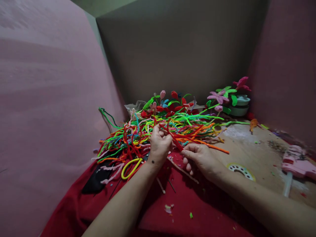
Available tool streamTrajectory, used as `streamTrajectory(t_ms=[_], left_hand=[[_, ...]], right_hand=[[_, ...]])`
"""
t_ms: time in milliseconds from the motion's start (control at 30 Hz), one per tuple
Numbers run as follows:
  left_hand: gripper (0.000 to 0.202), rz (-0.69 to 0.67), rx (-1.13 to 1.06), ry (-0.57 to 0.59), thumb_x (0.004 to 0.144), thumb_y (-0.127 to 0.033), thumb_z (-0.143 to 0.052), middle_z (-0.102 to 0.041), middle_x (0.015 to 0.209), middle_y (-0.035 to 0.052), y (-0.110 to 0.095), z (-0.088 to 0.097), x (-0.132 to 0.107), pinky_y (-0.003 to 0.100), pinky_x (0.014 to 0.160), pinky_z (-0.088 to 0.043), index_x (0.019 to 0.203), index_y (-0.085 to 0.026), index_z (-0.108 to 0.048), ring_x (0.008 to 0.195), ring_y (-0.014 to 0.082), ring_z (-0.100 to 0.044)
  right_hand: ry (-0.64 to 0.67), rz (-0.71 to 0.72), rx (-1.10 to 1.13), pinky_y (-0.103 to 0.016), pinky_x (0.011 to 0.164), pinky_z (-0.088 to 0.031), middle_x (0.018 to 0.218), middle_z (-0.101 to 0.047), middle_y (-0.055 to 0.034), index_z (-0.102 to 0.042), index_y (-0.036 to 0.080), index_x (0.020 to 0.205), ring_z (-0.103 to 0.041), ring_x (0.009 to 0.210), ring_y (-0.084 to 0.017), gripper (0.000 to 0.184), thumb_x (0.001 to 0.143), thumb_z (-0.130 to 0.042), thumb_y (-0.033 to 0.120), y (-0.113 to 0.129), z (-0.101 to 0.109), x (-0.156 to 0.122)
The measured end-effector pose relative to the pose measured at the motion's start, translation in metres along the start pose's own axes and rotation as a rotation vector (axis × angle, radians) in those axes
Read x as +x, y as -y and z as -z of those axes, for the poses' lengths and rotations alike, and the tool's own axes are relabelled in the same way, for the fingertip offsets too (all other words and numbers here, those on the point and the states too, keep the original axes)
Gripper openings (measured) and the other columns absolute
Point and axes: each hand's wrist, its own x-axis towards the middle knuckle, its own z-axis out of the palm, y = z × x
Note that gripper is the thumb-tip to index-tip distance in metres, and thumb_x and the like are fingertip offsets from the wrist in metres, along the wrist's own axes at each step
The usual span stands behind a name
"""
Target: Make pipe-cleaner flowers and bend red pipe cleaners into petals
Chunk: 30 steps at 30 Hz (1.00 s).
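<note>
"What's in your grip?"

"Red fuzzy stems point(178, 144). My left hand point(161, 144) is curled in a fist about their upper part, and my right hand point(200, 159) pinches the lower end between thumb and forefinger, its other fingers folded loosely below."

"How do they lie?"

"On a slant — from my left fingers, farther out, down and back to my right fingertips. So from the left grip the stretch between my hands runs rightward and towards me; from the right grip it points away and to the left."

"Which hand is closer to the heap?"

"The left. It's at the near edge of the pile of coloured stems point(140, 135) — red against red in places, so I can't tell where each far tip ends. My right hand is over the red cloth point(177, 210), with a pale pink stem point(183, 170) lying just below it."

"Anything near your arms?"

"A yellow loop point(135, 169) lies just to the left of my left forearm. The pink glue gun point(296, 161) is well apart, off to the right."
</note>
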Motion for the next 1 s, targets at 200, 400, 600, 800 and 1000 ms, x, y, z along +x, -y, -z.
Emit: streamTrajectory(t_ms=[200,400,600,800,1000], left_hand=[[0.034,-0.049,-0.322,-0.201,0.06,-0.004,-0.053,-0.055,0.06,-0.0067,-0.006,0.014,0.015,0.016,0.038,-0.039,0.09,-0.017,-0.044,0.039,0.0053,-0.048],[0.02,0.295,-0.448,0.021,0.07,-0.027,-0.063,-0.056,0.063,0.0003,-0.005,0.016,0.016,0.017,0.036,-0.034,0.079,-0.011,-0.054,0.042,0.0055,-0.048],[0.027,0.421,-0.101,0.444,0.062,-0.033,-0.073,-0.053,0.056,-0.0016,-0.001,0.005,-0.007,0.016,0.038,-0.027,0.069,-0.011,-0.06,0.04,0.0029,-0.042],[0.026,0.333,-0.03,0.36,0.063,-0.033,-0.071,-0.049,0.048,-0.0043,-0.001,0.004,-0.007,0.016,0.039,-0.024,0.058,-0.012,-0.056,0.039,0.0025,-0.04],[0.028,0.312,-0.027,0.286,0.065,-0.036,-0.069,-0.045,0.041,-0.0056,0.004,0.001,-0.009,0.018,0.035,-0.021,0.057,-0.013,-0.054,0.033,0.0027,-0.034]], right_hand=[[-0.013,0.013,0.059,-0.017,0.032,-0.04,0.048,-0.056,0.0044,-0.049,0.017,0.067,-0.049,0.034,-0.007,0.013,0.072,-0.058,0.024,0.0,0.001,0.001],[-0.016,0.083,0.133,-0.018,0.033,-0.041,0.052,-0.058,0.0033,-0.052,0.016,0.069,-0.05,0.035,-0.007,0.02,0.071,-0.063,0.033,-0.003,0.009,0.005],[0.06,0.099,0.154,-0.018,0.034,-0.042,0.053,-0.058,0.0023,-0.057,0.015,0.07,-0.051,0.037,-0.007,0.022,0.071,-0.065,0.035,-0.007,0.011,0.007],[0.233,0.074,0.258,-0.021,0.039,-0.046,0.059,-0.063,-0.0022,-0.061,0.012,0.075,-0.055,0.042,-0.01,0.022,0.074,-0.062,0.034,-0.009,0.013,0.008],[0.198,0.035,0.178,-0.02,0.038,-0.043,0.056,-0.063,-0.0029,-0.061,0.012,0.072,-0.054,0.04,-0.009,0.017,0.072,-0.063,0.029,-0.011,0.015,0.009]])
